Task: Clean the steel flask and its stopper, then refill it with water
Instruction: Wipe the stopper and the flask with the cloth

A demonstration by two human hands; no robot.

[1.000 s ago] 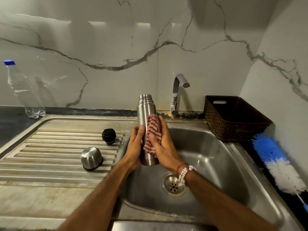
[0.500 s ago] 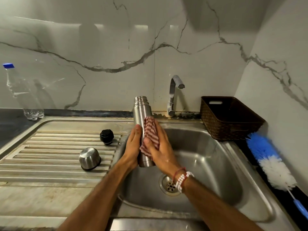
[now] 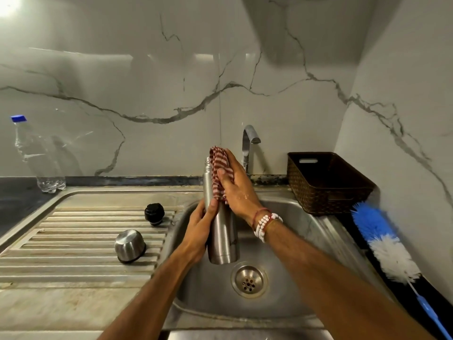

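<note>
The steel flask (image 3: 223, 241) stood upright over the sink (image 3: 306, 266), its base just above and left of the drain (image 3: 249, 281); whether it touched the basin floor could not be told. The left hand (image 3: 198, 231) gripped its middle from the left, thumb laid across the front and the other fingers curled out of sight behind the body. The right hand (image 3: 237, 190) held a red-and-white striped cloth (image 3: 220, 165) against the neck and shoulder, its fingers (image 3: 230, 158) closed over the bunched top and the thumb pressing the fabric to the steel. The cloth hid most of the mouth, with only a sliver of threaded rim showing at its left edge. A printed mark low on the body was too small to read.

The black stopper (image 3: 154, 213) sat on the ribbed drainboard (image 3: 73, 241) just left of the basin rim, apart from the flask. A steel cup (image 3: 129, 245) lay nearer the camera on the same ribs. The tap (image 3: 248, 146) rose right behind the right hand, close to its knuckles. A brown woven basket (image 3: 326, 185) stood at the basin's far right corner, and a blue-and-white brush (image 3: 382, 241) lay along the right edge, its handle cut off by the frame. A clear plastic bottle (image 3: 36, 155) stood far left on the dark table (image 3: 17, 200) against the wall. Open room lay in the right half of the basin.
</note>
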